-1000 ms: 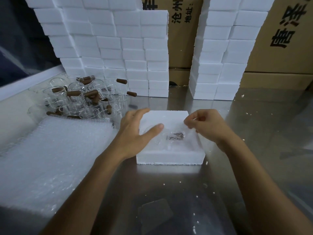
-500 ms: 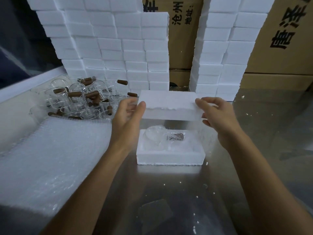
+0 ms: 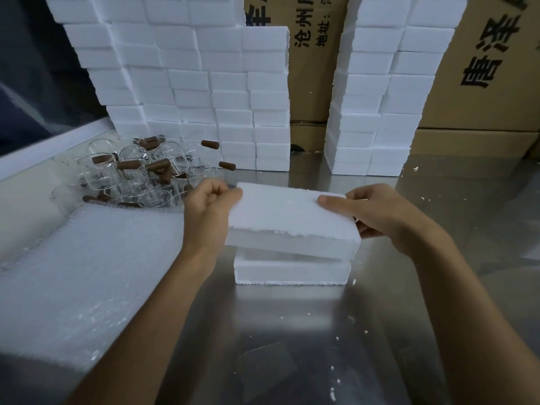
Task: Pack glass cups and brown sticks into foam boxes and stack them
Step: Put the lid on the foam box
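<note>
A white foam lid (image 3: 289, 220) hovers tilted just above the white foam box bottom (image 3: 292, 271) in the middle of the steel table. My left hand (image 3: 209, 209) grips the lid's left end, and my right hand (image 3: 377, 217) holds its right end, fingers on top. The lid hides what lies inside the box. A heap of glass cups (image 3: 131, 176) mixed with brown sticks (image 3: 159, 166) lies at the back left.
A tall wall of stacked foam boxes (image 3: 190, 83) stands behind the cups, with a second stack (image 3: 382, 97) at the back right. Cardboard cartons (image 3: 482, 83) line the rear. A bubble wrap sheet (image 3: 81, 273) covers the left of the steel table (image 3: 292, 346).
Both hands brought the foam lid from behind the box forward and down over it. The glass cup and small packet in the box bottom are now covered.
</note>
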The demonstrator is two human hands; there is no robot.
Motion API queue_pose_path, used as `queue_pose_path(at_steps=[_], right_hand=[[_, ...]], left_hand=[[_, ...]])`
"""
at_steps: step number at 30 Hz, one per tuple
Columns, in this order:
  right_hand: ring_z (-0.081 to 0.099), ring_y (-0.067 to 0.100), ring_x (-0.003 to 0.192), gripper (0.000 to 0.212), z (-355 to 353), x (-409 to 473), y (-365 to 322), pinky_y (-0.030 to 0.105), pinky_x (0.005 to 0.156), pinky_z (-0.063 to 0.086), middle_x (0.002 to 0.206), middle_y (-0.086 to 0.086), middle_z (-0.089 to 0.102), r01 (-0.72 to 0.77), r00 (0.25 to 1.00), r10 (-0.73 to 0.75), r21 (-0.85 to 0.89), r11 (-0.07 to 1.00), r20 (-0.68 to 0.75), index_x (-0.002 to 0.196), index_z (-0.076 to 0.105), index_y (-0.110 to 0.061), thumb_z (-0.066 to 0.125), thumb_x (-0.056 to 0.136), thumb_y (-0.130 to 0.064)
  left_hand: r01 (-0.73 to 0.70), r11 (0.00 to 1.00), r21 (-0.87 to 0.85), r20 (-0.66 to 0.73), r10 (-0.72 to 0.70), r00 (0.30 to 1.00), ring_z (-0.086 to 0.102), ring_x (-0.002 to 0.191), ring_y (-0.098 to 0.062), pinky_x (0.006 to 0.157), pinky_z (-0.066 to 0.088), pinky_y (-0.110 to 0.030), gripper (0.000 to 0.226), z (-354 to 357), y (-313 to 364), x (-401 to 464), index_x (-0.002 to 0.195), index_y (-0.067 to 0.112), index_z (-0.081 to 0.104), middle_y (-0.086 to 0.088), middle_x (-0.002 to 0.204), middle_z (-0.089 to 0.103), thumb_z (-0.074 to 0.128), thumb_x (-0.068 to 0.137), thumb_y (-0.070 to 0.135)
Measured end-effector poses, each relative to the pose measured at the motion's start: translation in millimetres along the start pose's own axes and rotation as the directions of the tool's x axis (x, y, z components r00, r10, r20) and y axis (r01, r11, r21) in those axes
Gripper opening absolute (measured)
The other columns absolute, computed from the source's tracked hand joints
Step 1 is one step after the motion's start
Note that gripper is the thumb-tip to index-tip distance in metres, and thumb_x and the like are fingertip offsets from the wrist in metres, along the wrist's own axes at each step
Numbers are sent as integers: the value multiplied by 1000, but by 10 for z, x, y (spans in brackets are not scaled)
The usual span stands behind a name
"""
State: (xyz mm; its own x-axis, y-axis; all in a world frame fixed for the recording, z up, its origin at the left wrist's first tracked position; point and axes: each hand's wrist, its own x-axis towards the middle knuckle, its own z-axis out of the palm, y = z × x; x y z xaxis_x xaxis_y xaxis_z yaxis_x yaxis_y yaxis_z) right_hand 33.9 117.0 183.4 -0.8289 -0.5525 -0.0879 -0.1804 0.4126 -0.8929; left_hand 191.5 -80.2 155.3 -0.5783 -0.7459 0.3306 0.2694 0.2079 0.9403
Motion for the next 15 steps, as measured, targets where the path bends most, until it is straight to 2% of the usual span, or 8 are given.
queue_pose_path(at_steps=[3, 6, 9, 12, 14, 15], right_hand=[[74, 12, 66, 59, 4, 41, 47, 25, 61, 59, 74, -3, 76, -17, 1000, 17, -29, 999, 10, 87, 70, -13, 83, 56, -62], [74, 12, 66, 66, -9, 71, 98, 29, 67, 62, 69, -6, 75, -32, 999, 33, -84, 996, 15, 90, 70, -15, 80, 48, -66], [75, 13, 67, 66, -22, 100, 162, 32, 71, 63, 73, -3, 76, -41, 999, 42, -117, 992, 12, 90, 71, -16, 80, 49, -67], [74, 12, 65, 64, 0, 112, 176, 26, 62, 60, 71, -4, 75, -42, 999, 44, -122, 992, 15, 90, 71, -16, 78, 53, -67], [73, 13, 67, 63, 26, 118, 182, 24, 59, 58, 74, -3, 75, -37, 999, 40, -134, 990, 21, 92, 71, -15, 77, 58, -67], [73, 13, 69, 62, 38, 121, 184, 24, 58, 58, 77, -1, 75, -37, 999, 41, -137, 990, 24, 93, 71, -14, 77, 61, -66]], left_hand=[[3, 999, 39, 62, -5, 998, 33, 62, -17, 54, 29, -24, 25, -14, -88, -4, 71, 4, 49, -8, 65, 36, 69, 78, 17], [-8, 990, 138, 70, -2, 998, 35, 56, -11, 48, 31, -14, 33, 12, -207, -22, 65, 15, 44, 4, 58, 39, 71, 82, 8], [35, 986, 165, 66, -47, 997, 43, 63, -15, 48, 35, -13, 34, 52, -298, -24, 64, 18, 44, -4, 65, 47, 71, 83, 11], [83, 984, 156, 47, -91, 995, 53, 71, -17, 58, 43, -20, 26, 57, -325, -1, 72, 21, 49, -7, 78, 59, 71, 84, 12], [101, 985, 141, 52, -109, 993, 62, 80, -18, 67, 47, -25, 19, 44, -323, 14, 82, 23, 56, -4, 91, 68, 71, 85, 11], [91, 984, 150, 59, -101, 993, 64, 83, -14, 68, 48, -23, 18, 34, -327, 27, 84, 25, 60, -1, 93, 69, 71, 86, 10]])
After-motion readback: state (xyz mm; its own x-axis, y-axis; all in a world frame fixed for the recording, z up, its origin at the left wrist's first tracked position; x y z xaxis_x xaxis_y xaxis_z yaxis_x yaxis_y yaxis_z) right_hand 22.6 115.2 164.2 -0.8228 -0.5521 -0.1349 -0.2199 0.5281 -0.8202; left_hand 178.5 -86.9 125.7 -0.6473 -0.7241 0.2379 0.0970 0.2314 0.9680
